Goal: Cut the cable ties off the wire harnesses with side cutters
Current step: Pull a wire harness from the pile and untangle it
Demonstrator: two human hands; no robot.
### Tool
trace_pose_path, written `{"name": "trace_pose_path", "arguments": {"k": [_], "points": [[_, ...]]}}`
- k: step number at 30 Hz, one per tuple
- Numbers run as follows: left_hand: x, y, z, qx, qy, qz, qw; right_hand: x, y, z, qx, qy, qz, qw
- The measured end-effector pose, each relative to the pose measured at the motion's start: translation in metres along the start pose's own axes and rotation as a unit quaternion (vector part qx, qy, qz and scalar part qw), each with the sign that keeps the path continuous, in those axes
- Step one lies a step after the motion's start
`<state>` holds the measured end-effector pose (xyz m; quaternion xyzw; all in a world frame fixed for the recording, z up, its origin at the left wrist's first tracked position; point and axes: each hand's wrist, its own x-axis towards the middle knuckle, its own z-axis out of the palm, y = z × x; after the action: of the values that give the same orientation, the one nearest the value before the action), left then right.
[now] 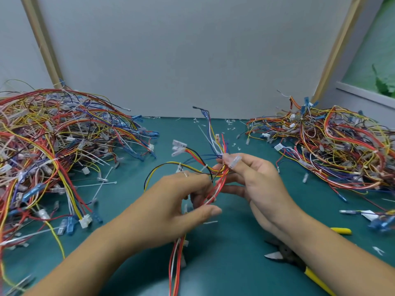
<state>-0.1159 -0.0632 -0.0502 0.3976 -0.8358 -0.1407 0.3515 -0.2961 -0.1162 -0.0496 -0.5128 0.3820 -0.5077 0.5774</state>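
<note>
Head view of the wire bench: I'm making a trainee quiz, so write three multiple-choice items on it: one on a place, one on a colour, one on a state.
1. Where are the side cutters?
A held in a hand
B on the mat, partly under the right forearm
C on the wall
2. What colour are their handles?
A red
B yellow
C blue
3. What is the right hand doing?
A resting flat
B gripping the cutters
C holding the wire harness
Answers: 1 B, they lie on the mat; 2 B, both handle ends show yellow; 3 C, its fingers pinch the wires, and the left hand grips the same harness.
</note>
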Motion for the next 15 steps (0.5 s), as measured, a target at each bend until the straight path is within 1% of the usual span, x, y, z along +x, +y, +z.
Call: {"name": "trace_pose_path", "arguments": {"k": [2,4,6,8,10,12,15], "points": [[0.000,0.001,-0.002,0.023,0.010,-0.005,1.000,0.000,-0.001,0.000,0.011,-0.002,-0.016,1.000],[0.000,0.003,-0.005,0.045,0.051,-0.009,0.998,0.000,-0.003,-0.001,0.020,0.007,-0.032,0.999],[0.000,0.006,-0.008,0.042,0.139,-0.010,0.989,0.002,-0.005,-0.003,0.024,0.028,-0.046,0.998],[-0.001,0.008,-0.013,-0.011,0.241,-0.021,0.970,0.003,-0.005,-0.004,0.031,0.048,-0.058,0.997],[-0.001,0.009,-0.017,-0.056,0.312,-0.028,0.948,0.003,-0.004,-0.004,0.033,0.055,-0.065,0.996],[-0.001,0.008,-0.020,-0.062,0.354,-0.032,0.933,0.002,-0.004,-0.004,0.033,0.054,-0.069,0.996],[0.002,0.004,-0.022,-0.042,0.378,-0.070,0.922,0.002,-0.005,-0.004,0.041,0.049,-0.066,0.996]]}}
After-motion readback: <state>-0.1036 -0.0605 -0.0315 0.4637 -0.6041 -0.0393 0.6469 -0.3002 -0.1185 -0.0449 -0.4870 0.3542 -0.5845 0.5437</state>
